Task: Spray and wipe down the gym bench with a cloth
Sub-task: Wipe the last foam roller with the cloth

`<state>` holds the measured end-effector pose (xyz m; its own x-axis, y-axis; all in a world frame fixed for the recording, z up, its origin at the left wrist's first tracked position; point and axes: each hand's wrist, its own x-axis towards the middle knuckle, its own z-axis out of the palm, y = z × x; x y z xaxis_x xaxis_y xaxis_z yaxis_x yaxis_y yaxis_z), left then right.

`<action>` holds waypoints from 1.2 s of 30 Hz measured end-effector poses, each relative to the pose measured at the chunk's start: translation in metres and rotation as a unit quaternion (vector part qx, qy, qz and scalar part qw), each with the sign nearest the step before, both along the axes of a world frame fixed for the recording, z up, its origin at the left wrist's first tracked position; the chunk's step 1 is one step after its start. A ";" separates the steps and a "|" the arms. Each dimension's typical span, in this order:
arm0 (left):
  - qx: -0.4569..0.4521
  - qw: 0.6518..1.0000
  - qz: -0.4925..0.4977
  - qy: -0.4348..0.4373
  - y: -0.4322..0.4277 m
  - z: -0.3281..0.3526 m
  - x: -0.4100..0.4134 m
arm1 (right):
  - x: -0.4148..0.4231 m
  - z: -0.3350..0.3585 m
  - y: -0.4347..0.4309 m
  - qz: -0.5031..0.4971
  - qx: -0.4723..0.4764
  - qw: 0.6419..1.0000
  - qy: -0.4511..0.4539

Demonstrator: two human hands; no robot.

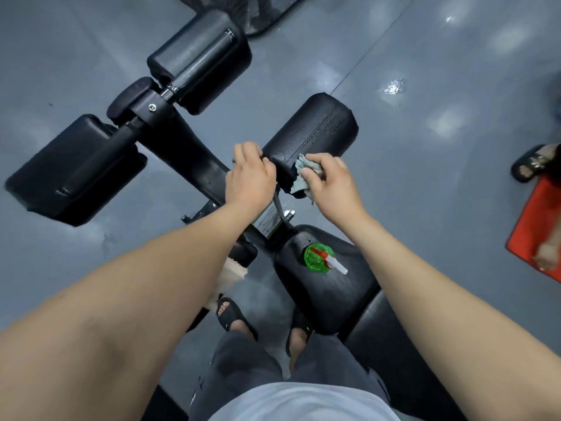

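Grey glossy floor (440,192), wet patch (394,86) at upper right. Red mat (531,220) at right edge, a bare foot (546,256) resting on it. Black-sandalled foot (529,164) just beside the mat's far end.

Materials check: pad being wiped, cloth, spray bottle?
The roller pad: black vinyl or faux leather by its look, grained, slight sheen, stitched seam. The cloth: soft grey-blue fabric, possibly microfibre, crumpled in the right hand. The spray bottle: translucent green plastic, white nozzle, red part.
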<state>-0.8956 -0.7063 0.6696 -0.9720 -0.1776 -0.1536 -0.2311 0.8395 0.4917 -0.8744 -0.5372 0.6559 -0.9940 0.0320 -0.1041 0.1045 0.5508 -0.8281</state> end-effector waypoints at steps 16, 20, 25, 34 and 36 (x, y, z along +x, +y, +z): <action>0.254 0.966 0.047 0.014 -0.014 0.064 0.050 | 0.007 0.065 -0.005 0.103 -0.186 0.972 -0.098; 0.361 0.912 0.192 0.028 -0.033 0.077 0.050 | 0.006 0.069 0.004 0.107 -0.132 0.979 -0.110; 0.476 0.833 0.281 0.014 -0.049 0.083 0.054 | 0.013 0.068 0.009 0.101 -0.197 0.962 -0.159; 0.628 0.750 0.197 -0.058 -0.061 0.077 0.060 | 0.018 0.055 -0.003 0.034 -0.384 0.880 -0.279; 0.644 0.737 0.197 -0.053 -0.063 0.078 0.059 | 0.019 0.053 -0.008 0.018 -0.377 0.885 -0.272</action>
